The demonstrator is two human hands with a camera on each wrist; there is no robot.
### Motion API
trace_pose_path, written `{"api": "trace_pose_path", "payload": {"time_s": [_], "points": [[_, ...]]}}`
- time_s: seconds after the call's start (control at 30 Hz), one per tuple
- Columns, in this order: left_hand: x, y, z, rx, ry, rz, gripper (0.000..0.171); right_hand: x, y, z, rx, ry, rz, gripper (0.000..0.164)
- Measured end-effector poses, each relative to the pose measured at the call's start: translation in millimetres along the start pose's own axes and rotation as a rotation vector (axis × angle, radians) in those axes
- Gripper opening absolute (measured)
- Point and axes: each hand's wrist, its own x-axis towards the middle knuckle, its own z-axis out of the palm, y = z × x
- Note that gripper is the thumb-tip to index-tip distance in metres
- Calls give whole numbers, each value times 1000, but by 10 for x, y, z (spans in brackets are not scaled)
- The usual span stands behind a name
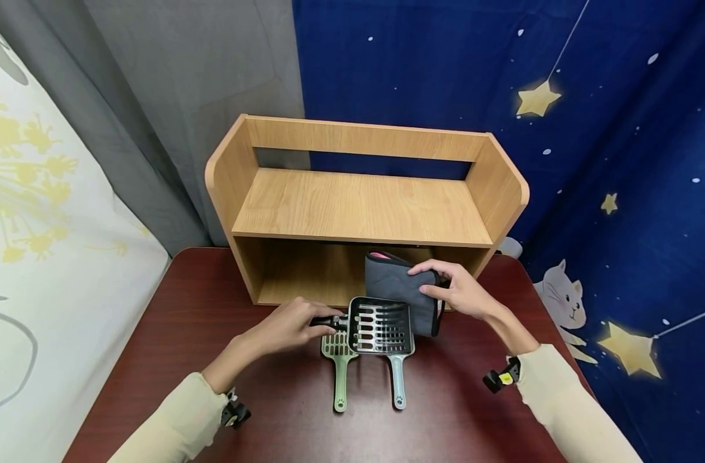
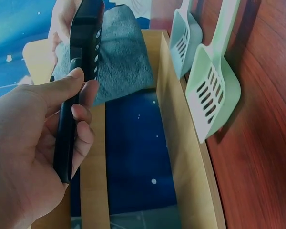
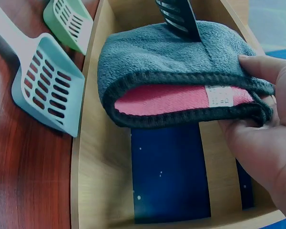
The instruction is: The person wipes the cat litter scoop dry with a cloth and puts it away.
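My left hand grips the handle of a black slotted litter scoop, raised in front of the shelf. In the left wrist view the fingers wrap the black handle. With thumb and fingers, my right hand pinches a folded grey cloth, whose pink inner side and small white label face the right wrist view. The scoop's head overlaps the cloth in the head view; the right wrist view shows its tip against or very near the cloth. On the table lie a green scoop and a light blue scoop, partly hidden behind the black one.
A two-tier wooden shelf stands at the back of the dark red table. Grey and blue curtains hang behind it, and a white patterned cloth hangs at the left.
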Motion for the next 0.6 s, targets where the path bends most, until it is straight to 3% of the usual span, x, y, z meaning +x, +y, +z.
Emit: {"api": "trace_pose_path", "payload": {"time_s": [0.13,0.4,0.6], "points": [[48,37,17,-8,-19,7,31,73,-17,56,3,3,-17,32],[172,120,93,-24,-41,46,31,362,-153,266,32,-97,-66,31],[195,123,113,-5,-41,52,31,354,-193,248,-14,-108,-61,31]]}}
